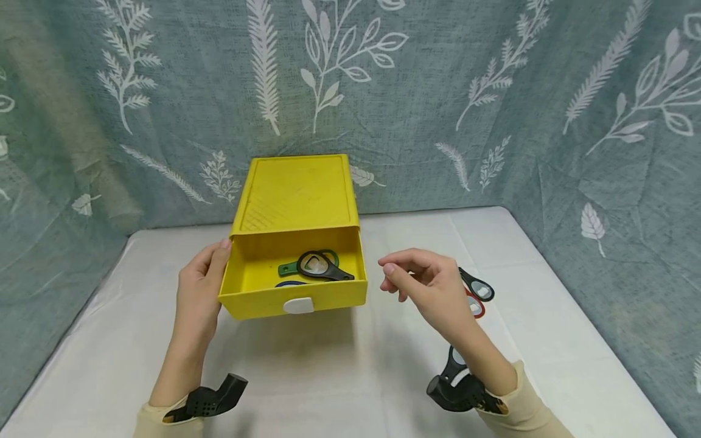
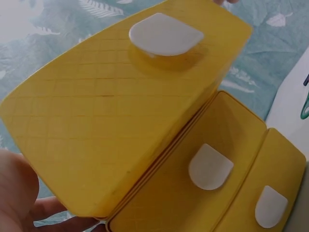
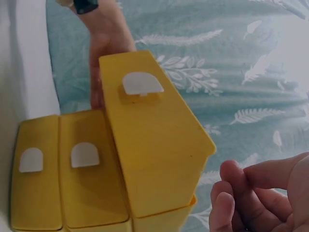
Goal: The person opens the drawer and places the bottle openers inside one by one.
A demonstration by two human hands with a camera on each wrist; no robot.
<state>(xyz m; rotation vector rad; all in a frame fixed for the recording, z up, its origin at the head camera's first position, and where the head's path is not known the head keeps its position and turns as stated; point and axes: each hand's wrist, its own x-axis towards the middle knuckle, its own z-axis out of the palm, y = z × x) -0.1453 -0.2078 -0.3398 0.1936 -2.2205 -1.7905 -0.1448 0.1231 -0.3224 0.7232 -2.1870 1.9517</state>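
A yellow drawer unit (image 1: pixel 301 188) stands on the table with its top drawer (image 1: pixel 292 298) pulled out. Inside the drawer lie a black bottle opener (image 1: pixel 332 272), a green one (image 1: pixel 288 269) partly beneath it, and a blue-edged piece (image 1: pixel 290 283) mostly hidden by the drawer front. My left hand (image 1: pixel 199 289) rests along the unit's left side, thumb by the upper front corner; the left wrist view shows its fingers (image 2: pixel 46 208) beside the yellow wall. To the drawer's right, my right hand (image 1: pixel 429 286) hovers with loosely bent fingers (image 3: pixel 231 171), holding nothing.
Right of my right hand lie a black opener (image 1: pixel 482 291) and a red one (image 1: pixel 477 307). Another black opener (image 1: pixel 451 368) is partly hidden by the right wrist. Two lower drawers with white handles (image 2: pixel 211 166) are shut. Patterned cloth (image 1: pixel 411 109) hangs behind the table.
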